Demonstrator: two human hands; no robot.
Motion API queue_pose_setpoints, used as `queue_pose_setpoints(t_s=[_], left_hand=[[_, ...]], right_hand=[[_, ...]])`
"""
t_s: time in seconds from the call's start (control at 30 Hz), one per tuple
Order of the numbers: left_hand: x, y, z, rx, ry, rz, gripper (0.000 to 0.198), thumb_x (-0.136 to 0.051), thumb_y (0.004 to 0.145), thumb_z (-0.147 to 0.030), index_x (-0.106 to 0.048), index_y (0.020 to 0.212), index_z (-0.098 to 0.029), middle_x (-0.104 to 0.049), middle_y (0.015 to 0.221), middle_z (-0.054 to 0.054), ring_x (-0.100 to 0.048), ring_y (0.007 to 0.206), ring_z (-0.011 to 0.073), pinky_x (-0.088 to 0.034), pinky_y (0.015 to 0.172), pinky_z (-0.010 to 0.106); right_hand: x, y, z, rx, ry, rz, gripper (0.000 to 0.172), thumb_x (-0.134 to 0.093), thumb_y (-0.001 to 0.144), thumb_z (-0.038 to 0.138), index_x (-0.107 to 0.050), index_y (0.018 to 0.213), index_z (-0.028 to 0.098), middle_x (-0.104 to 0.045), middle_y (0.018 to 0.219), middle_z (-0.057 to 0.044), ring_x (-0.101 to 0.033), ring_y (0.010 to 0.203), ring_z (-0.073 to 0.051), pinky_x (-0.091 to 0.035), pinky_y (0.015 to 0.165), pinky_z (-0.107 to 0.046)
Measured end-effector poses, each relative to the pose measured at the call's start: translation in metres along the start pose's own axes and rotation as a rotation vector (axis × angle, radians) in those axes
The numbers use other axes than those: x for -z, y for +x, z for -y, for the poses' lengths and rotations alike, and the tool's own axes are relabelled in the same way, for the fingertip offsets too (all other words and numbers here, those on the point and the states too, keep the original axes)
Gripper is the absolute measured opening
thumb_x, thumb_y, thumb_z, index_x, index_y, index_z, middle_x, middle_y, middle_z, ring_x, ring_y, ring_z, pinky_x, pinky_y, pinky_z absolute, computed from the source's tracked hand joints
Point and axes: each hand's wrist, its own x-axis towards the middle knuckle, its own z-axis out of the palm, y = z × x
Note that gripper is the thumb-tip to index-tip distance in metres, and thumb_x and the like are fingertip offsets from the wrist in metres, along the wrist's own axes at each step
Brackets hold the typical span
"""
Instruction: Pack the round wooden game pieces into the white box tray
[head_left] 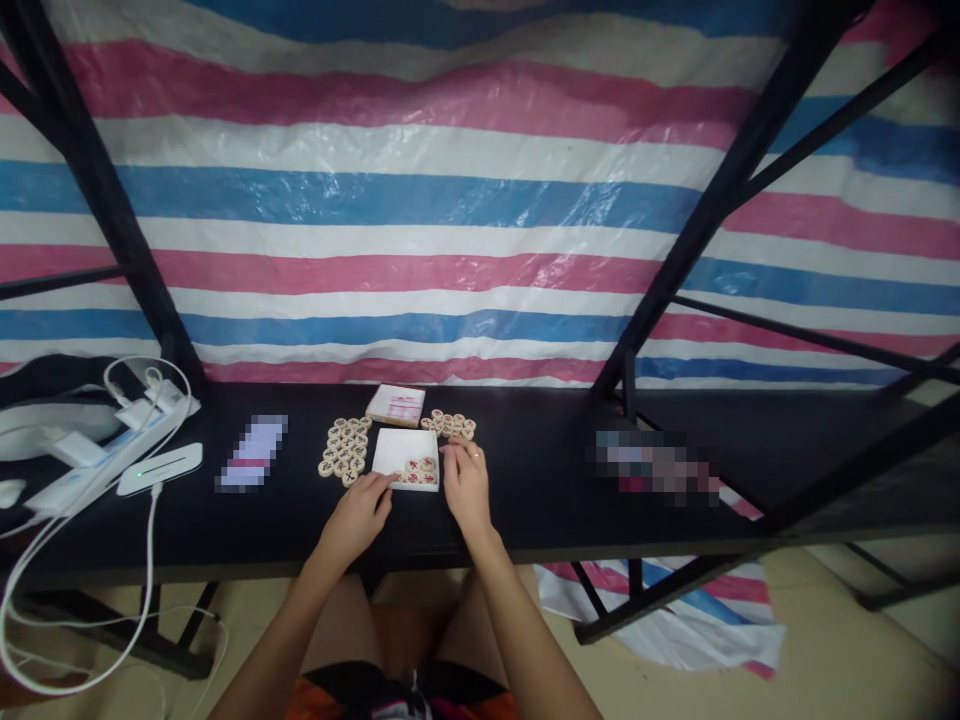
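Note:
A shallow white box (pixel 394 449) lies on the black table, with several round Chinese chess pieces marked in red (pixel 413 467) along its front and right side. My left hand (pixel 361 512) has its fingers closed at the box's front left corner, touching the rim. At the box's right side, my right hand (pixel 466 482) has its fingers bent and drawn together, just in front of a cluster of red-marked pieces (pixel 448 424). Whether a piece is between those fingertips is hidden. Dark-marked chess pieces (pixel 346 440) lie grouped left of the box.
Behind the box sits a box lid with red print (pixel 396 404). Further left are a blurred phone-like object (pixel 253 453), a white device with a cable (pixel 160 469) and a power strip (pixel 112 455). A pixelated item (pixel 656 467) lies right. Black frame bars (pixel 675 270) flank the table (pixel 540 470).

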Motion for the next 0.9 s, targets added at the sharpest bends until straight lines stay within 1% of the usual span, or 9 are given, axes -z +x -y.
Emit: queue_pose_setpoints(t_s=[0.1, 0.2, 0.27, 0.33, 0.47, 0.6, 0.67, 0.77, 0.9], left_hand=[[0.0, -0.001, 0.0, 0.006, 0.008, -0.001, 0.032, -0.043, 0.088, -0.019, -0.06, 0.116, -0.021, -0.063, 0.106, 0.006, -0.058, 0.101, 0.0195, -0.047, 0.092, 0.036], [0.0, -0.001, -0.001, -0.003, 0.006, 0.024, 0.033, -0.044, 0.088, -0.02, -0.058, 0.118, -0.021, -0.062, 0.109, 0.007, -0.057, 0.103, 0.0199, -0.047, 0.093, 0.037], [0.001, -0.002, -0.002, 0.006, 0.008, 0.027, 0.034, -0.044, 0.088, -0.021, -0.057, 0.12, -0.022, -0.062, 0.11, 0.007, -0.057, 0.104, 0.0198, -0.048, 0.093, 0.038], [0.002, -0.002, -0.002, 0.018, 0.019, 0.02, 0.035, -0.043, 0.089, -0.022, -0.056, 0.122, -0.023, -0.062, 0.109, 0.007, -0.057, 0.103, 0.0198, -0.049, 0.092, 0.038], [0.002, -0.003, -0.001, 0.013, 0.033, 0.025, 0.036, -0.044, 0.089, -0.022, -0.055, 0.123, -0.025, -0.062, 0.108, 0.006, -0.059, 0.102, 0.019, -0.05, 0.091, 0.036], [0.002, -0.003, 0.0, 0.014, 0.053, 0.022, 0.034, -0.045, 0.089, -0.023, -0.056, 0.121, -0.025, -0.062, 0.11, 0.006, -0.06, 0.101, 0.0182, -0.051, 0.09, 0.033], [0.002, -0.003, -0.001, 0.023, 0.069, 0.021, 0.033, -0.045, 0.089, -0.025, -0.056, 0.12, -0.025, -0.063, 0.11, 0.006, -0.061, 0.1, 0.0181, -0.052, 0.089, 0.032], [0.002, -0.003, -0.003, 0.028, 0.089, 0.052, 0.035, -0.046, 0.089, -0.025, -0.056, 0.122, -0.027, -0.063, 0.109, 0.006, -0.061, 0.099, 0.0178, -0.052, 0.088, 0.031], [0.005, -0.002, -0.007, 0.047, 0.1, 0.083, 0.037, -0.046, 0.088, -0.025, -0.055, 0.124, -0.027, -0.063, 0.111, 0.006, -0.061, 0.099, 0.018, -0.051, 0.089, 0.03]], right_hand=[[0.009, 0.003, -0.015, 0.004, -0.105, 0.036, 0.031, -0.037, 0.09, 0.02, -0.064, 0.106, 0.016, -0.059, 0.112, -0.011, -0.05, 0.102, -0.022, -0.041, 0.091, -0.038], [0.013, 0.011, -0.027, 0.076, -0.267, 0.217, 0.039, -0.041, 0.085, 0.014, -0.057, 0.121, 0.018, -0.057, 0.12, -0.011, -0.05, 0.104, -0.024, -0.042, 0.087, -0.038], [0.011, 0.015, -0.031, 0.114, -0.349, 0.322, 0.041, -0.043, 0.084, 0.013, -0.056, 0.122, 0.018, -0.056, 0.124, -0.011, -0.049, 0.106, -0.025, -0.042, 0.085, -0.038], [0.007, 0.016, -0.032, 0.105, -0.384, 0.365, 0.039, -0.043, 0.085, 0.014, -0.058, 0.12, 0.018, -0.057, 0.124, -0.012, -0.05, 0.107, -0.026, -0.042, 0.084, -0.038], [0.004, 0.011, -0.029, 0.032, -0.368, 0.314, 0.033, -0.042, 0.087, 0.016, -0.061, 0.114, 0.015, -0.063, 0.109, -0.014, -0.053, 0.096, -0.025, -0.043, 0.081, -0.037], [0.009, 0.01, -0.024, 0.0, -0.315, 0.225, 0.025, -0.042, 0.089, 0.019, -0.066, 0.096, 0.017, -0.062, 0.092, -0.012, -0.054, 0.087, -0.023, -0.043, 0.08, -0.036], [0.01, 0.011, -0.023, -0.007, -0.317, 0.205, 0.029, -0.042, 0.088, 0.018, -0.063, 0.107, 0.017, -0.06, 0.104, -0.014, -0.053, 0.095, -0.026, -0.043, 0.082, -0.039], [0.005, 0.01, -0.025, 0.001, -0.347, 0.264, 0.044, -0.042, 0.084, 0.011, -0.053, 0.126, 0.018, -0.048, 0.131, -0.017, -0.044, 0.118, -0.031, -0.041, 0.09, -0.046], [0.0, 0.003, -0.031, -0.017, -0.294, 0.357, 0.046, -0.04, 0.082, 0.007, -0.055, 0.124, 0.017, -0.053, 0.126, -0.017, -0.045, 0.12, -0.031, -0.04, 0.094, -0.048]])
